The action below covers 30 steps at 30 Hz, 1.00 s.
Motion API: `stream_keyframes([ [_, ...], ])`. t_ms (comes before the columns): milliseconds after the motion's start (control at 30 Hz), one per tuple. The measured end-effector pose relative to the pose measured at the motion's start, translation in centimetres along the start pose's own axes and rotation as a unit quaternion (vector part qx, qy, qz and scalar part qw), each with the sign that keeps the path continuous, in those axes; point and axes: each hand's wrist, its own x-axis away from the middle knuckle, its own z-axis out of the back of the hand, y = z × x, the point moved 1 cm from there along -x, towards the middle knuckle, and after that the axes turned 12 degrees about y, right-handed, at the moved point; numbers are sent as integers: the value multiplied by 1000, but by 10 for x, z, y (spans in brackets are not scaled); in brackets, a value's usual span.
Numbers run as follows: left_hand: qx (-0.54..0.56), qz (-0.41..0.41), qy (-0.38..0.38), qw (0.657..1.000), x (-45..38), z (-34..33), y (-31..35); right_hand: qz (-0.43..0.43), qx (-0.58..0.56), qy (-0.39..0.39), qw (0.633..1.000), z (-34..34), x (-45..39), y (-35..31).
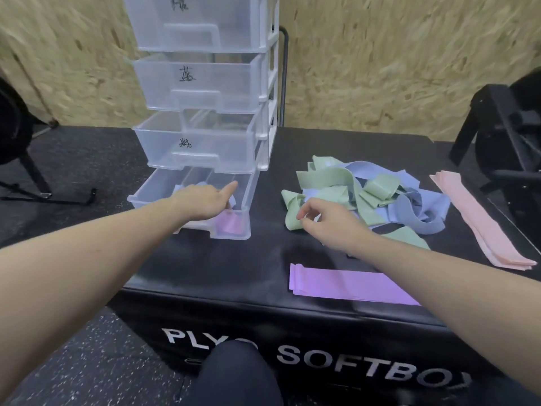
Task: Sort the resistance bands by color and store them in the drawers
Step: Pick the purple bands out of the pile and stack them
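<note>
Bench (pixel 234 268): black padded box; white lettering on its front reads "PLY… SOFTBO…", partly hidden by a knee.
Drawer unit (pixel 205 83): clear plastic, four drawers stacked at the bench's back left; each upper drawer front bears a black handwritten mark, not legible.
Bottom drawer (pixel 247 200): pulled out toward the front edge; a purple band (pixel 229 225) lies in its front right corner.
Mixed pile (pixel 366 197): green and blue bands tangled at mid-bench, right of the drawer.
Pink bands (pixel 480 221): flat stack near the right edge.
Purple bands (pixel 345 284): flat stack near the front edge; bare bench lies between it and the drawer.
Left hand (pixel 202 200): inside the open drawer, forefinger pointing forward, other fingers curled under; whether they grip anything cannot be told.
Right hand (pixel 325 221): at the pile's near left edge, fingers loosely curled, thumb and forefinger close together beside a green band; contact unclear.
</note>
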Motion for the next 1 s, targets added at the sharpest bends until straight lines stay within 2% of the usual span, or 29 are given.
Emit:
stream_keyframes([
  [133, -42, 44, -16, 998, -12, -10, 1, -5, -5, -2, 1000, -8, -11, 7],
  [200, -17, 73, -13, 997, -15, -15, 2, -5, -13, -1, 1000, -11, -14, 11],
  [333, 28, 62, -23, 997, -16, -18, 4, -12, -40, 1, 999, -14, -17, 16],
  [500, -10, -3, 86, 996, -14, -5, -4, -13, -44, 4, 999, -9, -15, 14],
  [667, -67, -77, 185, 977, 11, 15, 2, 0, -45, 15, 999, 5, -6, 4],
  [1000, 99, -124, 283, 946, 81, 57, 43, 35, -70, 31, 996, 46, 30, -21],
])
